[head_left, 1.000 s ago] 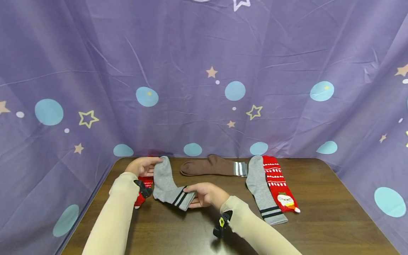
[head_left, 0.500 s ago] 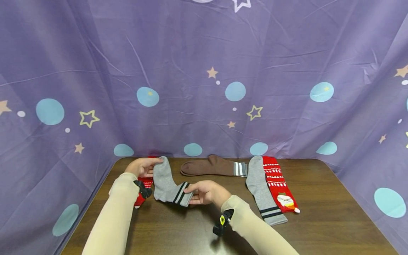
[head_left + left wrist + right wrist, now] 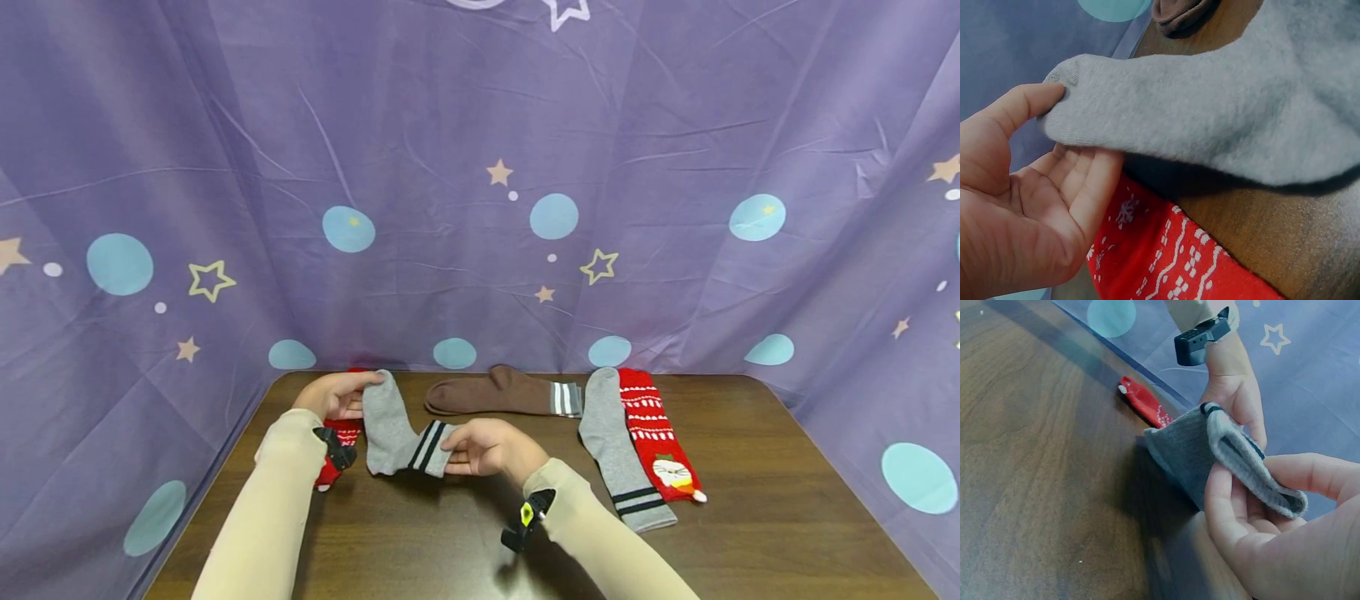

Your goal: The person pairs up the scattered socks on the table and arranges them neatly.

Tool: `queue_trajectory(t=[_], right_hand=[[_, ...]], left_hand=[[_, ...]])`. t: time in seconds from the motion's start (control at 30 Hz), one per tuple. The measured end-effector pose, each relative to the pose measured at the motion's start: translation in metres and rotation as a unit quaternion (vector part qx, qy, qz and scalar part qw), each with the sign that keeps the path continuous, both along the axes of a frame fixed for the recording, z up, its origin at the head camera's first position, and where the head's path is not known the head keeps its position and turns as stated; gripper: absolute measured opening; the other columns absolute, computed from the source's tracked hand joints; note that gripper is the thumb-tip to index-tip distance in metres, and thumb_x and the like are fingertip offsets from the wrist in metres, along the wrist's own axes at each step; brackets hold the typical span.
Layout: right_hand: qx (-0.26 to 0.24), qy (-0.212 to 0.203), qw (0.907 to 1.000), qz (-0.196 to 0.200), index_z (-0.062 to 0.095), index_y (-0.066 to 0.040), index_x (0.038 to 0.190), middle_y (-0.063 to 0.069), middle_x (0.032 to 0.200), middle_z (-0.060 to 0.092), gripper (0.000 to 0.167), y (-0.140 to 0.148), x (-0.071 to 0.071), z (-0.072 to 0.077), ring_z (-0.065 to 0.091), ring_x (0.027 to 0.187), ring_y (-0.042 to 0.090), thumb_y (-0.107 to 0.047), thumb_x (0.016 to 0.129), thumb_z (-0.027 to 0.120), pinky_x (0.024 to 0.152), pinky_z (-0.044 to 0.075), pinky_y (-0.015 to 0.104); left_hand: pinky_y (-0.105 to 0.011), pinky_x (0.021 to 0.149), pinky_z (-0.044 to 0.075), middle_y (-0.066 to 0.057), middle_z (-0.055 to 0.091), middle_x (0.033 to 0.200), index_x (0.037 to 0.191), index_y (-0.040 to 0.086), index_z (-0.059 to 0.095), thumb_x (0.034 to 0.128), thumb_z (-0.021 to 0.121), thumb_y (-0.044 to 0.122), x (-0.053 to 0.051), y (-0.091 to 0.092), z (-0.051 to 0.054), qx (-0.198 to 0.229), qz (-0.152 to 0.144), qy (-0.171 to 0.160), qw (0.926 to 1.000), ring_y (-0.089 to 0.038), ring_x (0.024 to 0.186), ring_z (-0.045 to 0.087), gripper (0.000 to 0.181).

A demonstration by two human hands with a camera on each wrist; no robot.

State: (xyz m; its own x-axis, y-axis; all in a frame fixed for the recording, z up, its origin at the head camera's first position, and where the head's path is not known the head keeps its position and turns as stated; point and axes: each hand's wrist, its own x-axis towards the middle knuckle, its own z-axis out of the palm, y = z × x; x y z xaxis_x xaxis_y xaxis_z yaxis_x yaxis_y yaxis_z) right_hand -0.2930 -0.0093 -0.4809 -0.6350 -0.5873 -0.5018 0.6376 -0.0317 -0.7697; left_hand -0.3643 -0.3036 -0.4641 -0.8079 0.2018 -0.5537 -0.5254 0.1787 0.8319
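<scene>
A grey sock (image 3: pixel 390 429) with two black stripes near its cuff hangs between both hands, above the table at the left. My left hand (image 3: pixel 333 394) pinches its toe end, thumb on top and fingers beneath, as the left wrist view shows. At the other end my right hand (image 3: pixel 491 450) pinches the cuff, whose opening (image 3: pixel 1254 465) faces that hand in the right wrist view. Under the left hand lies a red patterned sock (image 3: pixel 1172 250), partly covered by the hand and the grey sock.
Brown socks (image 3: pixel 495 392) with a striped cuff lie along the back of the wooden table (image 3: pixel 420 542). Right of them, another grey striped sock (image 3: pixel 618 450) lies beside a red sock with a white cat face (image 3: pixel 652 425). A purple curtain (image 3: pixel 420 208) rises behind the table.
My right hand has risen slightly, away from me, bringing the cuff of the grey sock up with it. The left hand keeps its pinch on the toe, nearly still.
</scene>
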Motion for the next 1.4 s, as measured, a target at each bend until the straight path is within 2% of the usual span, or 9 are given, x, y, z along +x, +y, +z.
queue_trajectory(t=[0.1, 0.3, 0.5, 0.6, 0.73, 0.8, 0.97, 1.2, 1.4], right_hand=[[-0.014, 0.003, 0.9999, -0.008, 0.061, -0.012, 0.091, -0.004, 0.084, 0.068, 0.024, 0.001, -0.002, 0.001, 0.065, 0.083, 0.011, 0.006, 0.098, 0.047, 0.106, 0.049, 0.036], [-0.034, 0.000, 0.9993, -0.017, 0.065, -0.014, 0.081, -0.004, 0.083, 0.069, 0.032, 0.005, -0.007, 0.004, 0.066, 0.082, 0.011, 0.004, 0.100, 0.047, 0.086, 0.054, 0.029], [-0.051, 0.012, 0.9986, -0.008, 0.067, -0.014, 0.085, -0.003, 0.087, 0.070, 0.024, 0.012, -0.007, 0.011, 0.067, 0.086, 0.011, -0.002, 0.100, 0.052, 0.103, 0.053, 0.032], [-0.072, 0.015, 0.9973, 0.001, 0.066, -0.014, 0.088, -0.003, 0.090, 0.071, 0.014, 0.017, -0.009, 0.013, 0.068, 0.089, 0.011, -0.006, 0.097, 0.059, 0.104, 0.053, 0.032], [-0.072, 0.014, 0.9973, -0.001, 0.065, -0.014, 0.091, -0.004, 0.092, 0.071, 0.015, 0.021, -0.012, 0.015, 0.068, 0.089, 0.011, -0.007, 0.099, 0.056, 0.096, 0.055, 0.029], [-0.060, 0.014, 0.9981, -0.007, 0.065, -0.015, 0.090, -0.004, 0.091, 0.070, 0.022, 0.022, -0.012, 0.018, 0.067, 0.088, 0.011, -0.006, 0.101, 0.048, 0.091, 0.056, 0.027], [-0.068, 0.009, 0.9976, -0.002, 0.066, -0.015, 0.091, -0.004, 0.092, 0.071, 0.028, 0.029, -0.016, 0.020, 0.068, 0.086, 0.010, -0.007, 0.104, 0.043, 0.080, 0.058, 0.024], [-0.077, 0.009, 0.9970, -0.005, 0.068, -0.015, 0.091, -0.004, 0.090, 0.073, 0.031, 0.041, -0.020, 0.027, 0.070, 0.085, 0.011, -0.007, 0.105, 0.042, 0.078, 0.059, 0.024], [-0.077, 0.007, 0.9970, -0.002, 0.068, -0.015, 0.088, -0.004, 0.086, 0.073, 0.035, 0.053, -0.026, 0.031, 0.070, 0.082, 0.010, -0.005, 0.106, 0.040, 0.077, 0.060, 0.023]], left_hand=[[-0.024, 0.078, 0.060, 0.005, 0.069, 0.086, 0.107, 0.008, 0.057, 0.1016, 0.056, 0.032, 0.001, 0.000, 0.001, 0.006, -0.003, 0.000, 1.0000, -0.008, 0.082, 0.067, 0.025], [-0.023, 0.078, 0.059, 0.005, 0.071, 0.085, 0.105, 0.009, 0.059, 0.1033, 0.053, 0.031, 0.001, 0.000, 0.003, 0.021, -0.008, -0.002, 0.9997, -0.008, 0.082, 0.069, 0.023], [-0.022, 0.079, 0.059, 0.005, 0.071, 0.086, 0.102, 0.011, 0.058, 0.1046, 0.048, 0.030, 0.001, 0.001, 0.007, 0.037, -0.017, -0.008, 0.9992, -0.007, 0.083, 0.069, 0.022], [-0.022, 0.079, 0.059, 0.005, 0.072, 0.086, 0.099, 0.012, 0.060, 0.1060, 0.046, 0.029, 0.001, 0.001, 0.008, 0.048, -0.028, -0.009, 0.9984, -0.007, 0.083, 0.069, 0.023], [-0.021, 0.079, 0.059, 0.005, 0.072, 0.085, 0.096, 0.013, 0.062, 0.1071, 0.044, 0.029, 0.001, 0.002, 0.009, 0.063, -0.038, -0.010, 0.9973, -0.007, 0.082, 0.070, 0.026], [-0.021, 0.079, 0.059, 0.005, 0.072, 0.086, 0.094, 0.014, 0.063, 0.1076, 0.044, 0.029, 0.002, 0.002, 0.009, 0.069, -0.041, -0.010, 0.9967, -0.007, 0.082, 0.070, 0.028], [-0.022, 0.081, 0.059, 0.005, 0.072, 0.087, 0.093, 0.017, 0.065, 0.1088, 0.042, 0.028, 0.004, 0.002, 0.011, 0.093, -0.051, -0.003, 0.9943, -0.007, 0.084, 0.069, 0.030], [-0.022, 0.082, 0.059, 0.005, 0.073, 0.088, 0.094, 0.017, 0.064, 0.1099, 0.039, 0.026, 0.009, 0.007, 0.017, 0.120, -0.064, 0.000, 0.9907, -0.007, 0.085, 0.070, 0.032], [-0.023, 0.081, 0.060, 0.004, 0.072, 0.087, 0.094, 0.016, 0.062, 0.1105, 0.037, 0.024, 0.010, 0.016, 0.019, 0.131, -0.061, 0.004, 0.9895, -0.008, 0.084, 0.070, 0.031]])
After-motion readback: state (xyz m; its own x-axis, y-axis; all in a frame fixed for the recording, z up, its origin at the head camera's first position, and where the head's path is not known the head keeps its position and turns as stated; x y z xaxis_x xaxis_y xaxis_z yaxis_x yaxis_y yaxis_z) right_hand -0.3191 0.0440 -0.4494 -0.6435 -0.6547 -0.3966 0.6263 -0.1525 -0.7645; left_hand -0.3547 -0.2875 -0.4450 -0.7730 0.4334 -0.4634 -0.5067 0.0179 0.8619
